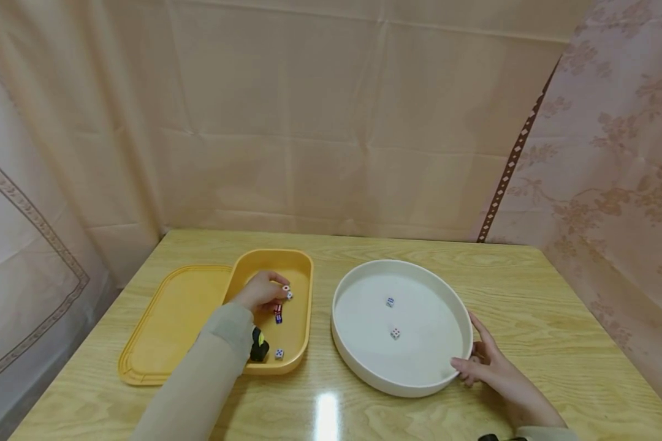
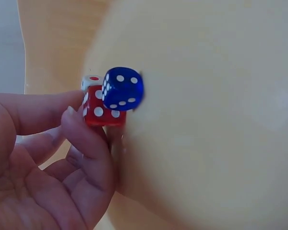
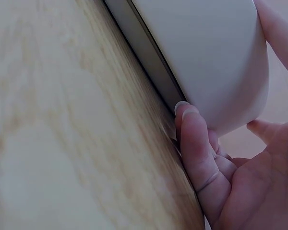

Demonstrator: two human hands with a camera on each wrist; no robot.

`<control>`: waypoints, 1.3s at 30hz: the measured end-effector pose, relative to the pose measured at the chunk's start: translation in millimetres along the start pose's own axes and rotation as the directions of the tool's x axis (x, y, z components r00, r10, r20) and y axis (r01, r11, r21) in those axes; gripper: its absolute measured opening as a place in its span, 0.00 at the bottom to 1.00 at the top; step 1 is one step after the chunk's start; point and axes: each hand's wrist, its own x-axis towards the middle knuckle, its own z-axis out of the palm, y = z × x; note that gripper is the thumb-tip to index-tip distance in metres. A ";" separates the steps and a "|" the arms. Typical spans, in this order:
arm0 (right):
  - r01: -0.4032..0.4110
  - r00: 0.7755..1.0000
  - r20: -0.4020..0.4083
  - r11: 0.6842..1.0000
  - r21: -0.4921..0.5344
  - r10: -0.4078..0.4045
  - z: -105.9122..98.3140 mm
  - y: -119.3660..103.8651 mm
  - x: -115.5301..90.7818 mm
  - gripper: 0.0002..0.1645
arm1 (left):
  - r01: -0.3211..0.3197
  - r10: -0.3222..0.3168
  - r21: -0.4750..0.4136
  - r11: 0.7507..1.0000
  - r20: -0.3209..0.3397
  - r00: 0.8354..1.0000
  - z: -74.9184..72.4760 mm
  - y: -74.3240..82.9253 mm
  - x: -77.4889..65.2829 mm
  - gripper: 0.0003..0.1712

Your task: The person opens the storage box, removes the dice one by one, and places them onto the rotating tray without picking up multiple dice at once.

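Inside the yellow plastic box (image 1: 307,306), my left hand (image 1: 262,291) pinches a white die (image 2: 91,81) with a red pip, thumb and a finger at its sides. Right beside the fingertips are a red die (image 2: 98,112) and a blue die (image 2: 122,90), both with white pips. Another white die (image 1: 279,353) lies near the box's front end. My right hand (image 1: 488,361) grips the right edge of a round white tray (image 1: 339,343), thumb over the rim and fingertips low by its base. Two white dice, one with blue pips (image 1: 390,302) and one with dark and red pips (image 1: 395,334), lie in the tray.
A flat yellow lid (image 1: 171,324) lies left of the box, partly under its edge. Everything stands on a wood-grain table (image 1: 507,288). A beige curtain (image 1: 331,122) hangs behind the table, with patterned cloths at both sides.
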 end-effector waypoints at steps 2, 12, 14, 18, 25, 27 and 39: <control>0.002 1.000 0.002 1.000 0.001 -0.002 -0.2 0.1 0.0 0.64 | 0.005 -0.005 0.007 1.000 0.001 1.000 0.0 -0.6 0.8 0.18; 0.010 1.000 0.014 1.000 0.010 -0.010 -1.8 1.1 0.4 0.64 | -0.001 -0.001 0.045 0.999 0.038 0.999 0.4 -1.5 2.3 0.20; 0.008 1.000 0.019 1.000 0.011 -0.008 -1.9 0.7 0.4 0.64 | -0.005 0.003 0.048 0.999 0.043 0.999 0.5 -2.1 3.0 0.19; 0.017 0.999 0.027 1.000 0.011 -0.018 -1.6 -0.5 -0.1 0.64 | -0.014 0.012 0.072 0.997 0.025 1.000 1.5 -3.7 4.0 0.18; 0.023 0.999 0.028 1.000 0.010 -0.023 -1.3 0.9 -0.3 0.64 | -0.036 0.038 0.111 0.993 -0.015 0.999 2.1 -5.1 3.0 0.15; 0.022 0.999 0.028 1.000 0.011 -0.022 -1.1 0.9 -0.4 0.64 | -0.035 0.038 0.120 0.992 -0.026 0.999 2.0 -5.1 3.1 0.14; -0.025 1.000 0.014 1.000 -0.010 0.025 0.8 -1.1 -0.8 0.64 | -0.039 0.050 0.205 0.978 -0.050 0.998 -1.6 -4.4 2.4 0.11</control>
